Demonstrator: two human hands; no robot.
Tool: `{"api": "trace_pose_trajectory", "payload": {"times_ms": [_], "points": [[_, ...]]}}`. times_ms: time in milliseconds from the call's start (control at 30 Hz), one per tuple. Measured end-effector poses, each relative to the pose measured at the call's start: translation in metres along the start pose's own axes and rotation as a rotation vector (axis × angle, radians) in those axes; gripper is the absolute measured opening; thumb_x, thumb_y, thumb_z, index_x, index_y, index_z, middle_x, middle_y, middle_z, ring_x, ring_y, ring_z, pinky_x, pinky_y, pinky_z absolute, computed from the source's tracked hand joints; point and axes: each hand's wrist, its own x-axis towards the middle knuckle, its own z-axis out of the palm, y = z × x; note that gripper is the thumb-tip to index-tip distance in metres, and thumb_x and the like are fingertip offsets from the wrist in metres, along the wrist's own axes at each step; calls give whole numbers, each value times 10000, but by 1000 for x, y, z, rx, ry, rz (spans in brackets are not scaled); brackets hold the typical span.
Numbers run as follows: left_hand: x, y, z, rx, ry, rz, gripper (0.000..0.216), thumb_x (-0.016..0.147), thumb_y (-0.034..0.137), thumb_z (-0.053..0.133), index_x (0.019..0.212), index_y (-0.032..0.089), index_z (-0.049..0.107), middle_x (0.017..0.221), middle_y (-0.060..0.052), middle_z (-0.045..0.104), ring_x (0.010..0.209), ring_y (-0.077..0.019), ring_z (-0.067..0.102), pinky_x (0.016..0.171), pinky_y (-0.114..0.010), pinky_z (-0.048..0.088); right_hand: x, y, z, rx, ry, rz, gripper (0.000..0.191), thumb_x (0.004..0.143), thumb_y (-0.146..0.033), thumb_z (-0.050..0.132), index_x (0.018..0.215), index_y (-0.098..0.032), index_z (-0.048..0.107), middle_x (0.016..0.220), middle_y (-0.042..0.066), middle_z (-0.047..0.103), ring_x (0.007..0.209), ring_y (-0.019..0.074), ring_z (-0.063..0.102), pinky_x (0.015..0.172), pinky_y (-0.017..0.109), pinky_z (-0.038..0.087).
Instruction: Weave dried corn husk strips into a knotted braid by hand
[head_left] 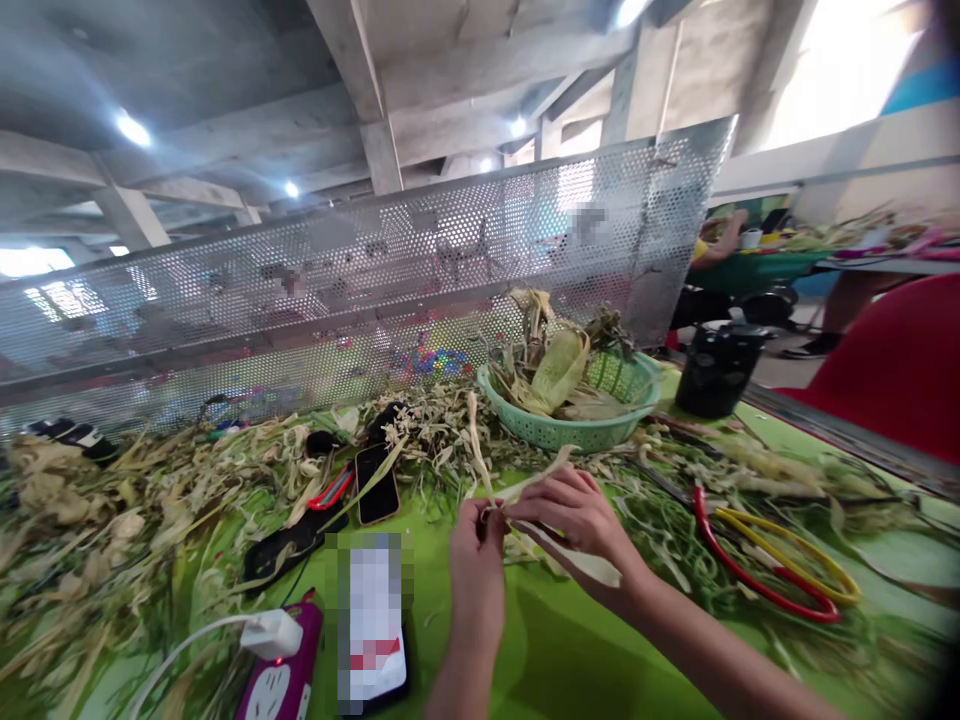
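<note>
Over the green table (570, 650), my left hand (474, 560) and my right hand (577, 520) meet at centre. Both pinch pale dried corn husk strips (525, 485) between their fingertips. One strip rises from the left hand's fingers towards the basket, another trails down to the right under my right wrist. A teal plastic basket (577, 432) heaped with dried husks stands just behind the hands.
Loose husks (112, 510) cover the table's left and back. A phone (376, 483), a purple power bank with a white plug (281, 665), red and yellow scissors (772, 565) and a black container (718, 368) lie around. A perforated metal screen (375, 280) stands behind. A red chair (900, 360) is at right.
</note>
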Motion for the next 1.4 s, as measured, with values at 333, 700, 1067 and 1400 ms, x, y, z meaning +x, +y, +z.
{"api": "trace_pose_trajectory", "payload": {"times_ms": [333, 700, 1067, 1400], "points": [[-10, 7, 1, 100, -177, 98, 265, 873, 422, 526, 960, 190, 620, 845, -40, 628, 780, -188, 543, 703, -263, 401, -1, 11, 18, 219, 145, 295, 107, 820, -316, 669, 771, -222, 656, 745, 23, 673, 749, 208, 587, 694, 312, 445], [-8, 8, -1, -75, -50, -74, 280, 842, 430, 563, 980, 193, 617, 789, -11, 593, 753, -164, 537, 692, -252, 423, 0, 6, 22, 741, 91, 568, 323, 790, -497, 647, 778, -175, 677, 738, 38, 665, 709, 188, 605, 659, 285, 486], [-3, 4, -3, -68, -61, -100, 183, 809, 349, 575, 868, 178, 595, 709, 26, 524, 666, -120, 455, 627, -218, 365, -2, 6, 26, 798, 124, 558, 316, 728, -487, 717, 773, -175, 698, 731, 34, 672, 702, 186, 611, 666, 289, 494], [-7, 4, 1, 318, -107, 91, 141, 803, 207, 491, 835, 190, 627, 740, -12, 607, 689, -164, 521, 640, -257, 391, -2, 4, 24, 553, 120, 404, 147, 777, -330, 692, 727, -194, 667, 729, 24, 648, 692, 178, 598, 656, 283, 472]]}}
